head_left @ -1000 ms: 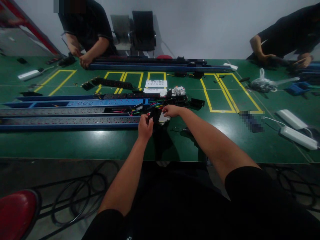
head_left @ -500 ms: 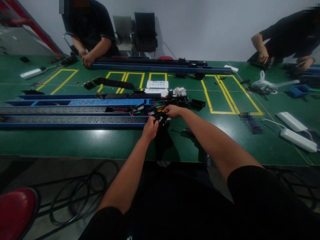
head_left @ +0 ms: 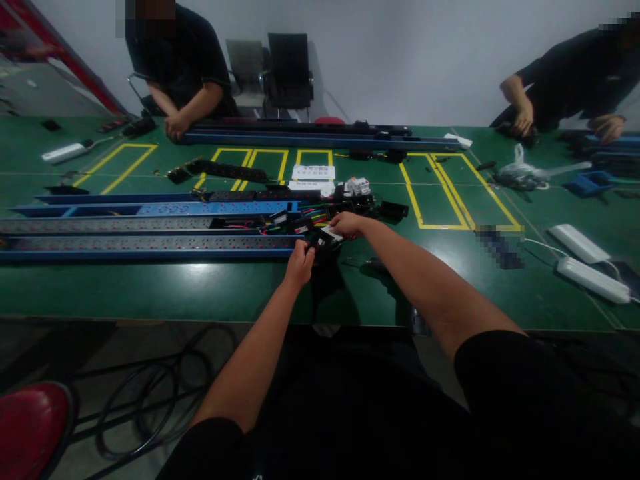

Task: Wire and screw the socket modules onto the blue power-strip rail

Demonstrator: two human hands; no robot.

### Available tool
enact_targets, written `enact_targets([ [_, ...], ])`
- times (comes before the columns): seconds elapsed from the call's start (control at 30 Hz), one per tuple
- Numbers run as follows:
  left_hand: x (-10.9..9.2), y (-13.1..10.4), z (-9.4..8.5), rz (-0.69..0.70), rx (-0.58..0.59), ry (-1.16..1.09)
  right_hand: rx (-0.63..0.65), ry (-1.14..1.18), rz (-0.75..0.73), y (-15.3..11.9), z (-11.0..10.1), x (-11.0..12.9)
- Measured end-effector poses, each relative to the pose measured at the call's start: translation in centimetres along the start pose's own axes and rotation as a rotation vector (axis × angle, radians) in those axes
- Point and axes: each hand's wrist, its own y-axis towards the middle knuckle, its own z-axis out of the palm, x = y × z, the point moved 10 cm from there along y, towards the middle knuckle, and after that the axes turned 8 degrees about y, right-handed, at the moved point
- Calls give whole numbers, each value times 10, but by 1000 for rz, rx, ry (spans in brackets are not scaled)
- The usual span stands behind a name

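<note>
My left hand (head_left: 301, 263) is closed on a small black part (head_left: 320, 241) with white markings, at the right end of the nearest blue-edged socket strip (head_left: 200, 244). From the other side my right hand (head_left: 347, 225) pinches at the same spot, with a pale flat piece at its fingertips. Whether that piece belongs to the black part I cannot tell. Just behind my hands, loose coloured wires (head_left: 311, 215) come out of the strips' ends. A dark tool with a thin shaft (head_left: 374, 265) lies under my right forearm.
White breakers (head_left: 357, 187) and paper labels (head_left: 313, 172) lie behind the strips. To the right are a black bracket (head_left: 393, 211), white power adapters (head_left: 593, 280) and a plastic bag (head_left: 523, 175). Two people work across the green table (head_left: 240, 293); long rails (head_left: 320, 138) lie along its far side.
My right hand has shifted slightly, and a pale piece now shows more at its fingertips. The black part has turned a little in my left hand. The view has tilted slightly.
</note>
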Motion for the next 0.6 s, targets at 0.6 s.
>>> enact_targets([
  [0.6,-8,-3,-16,-64,-243,-90,167,401,-72,-13,30,-28],
])
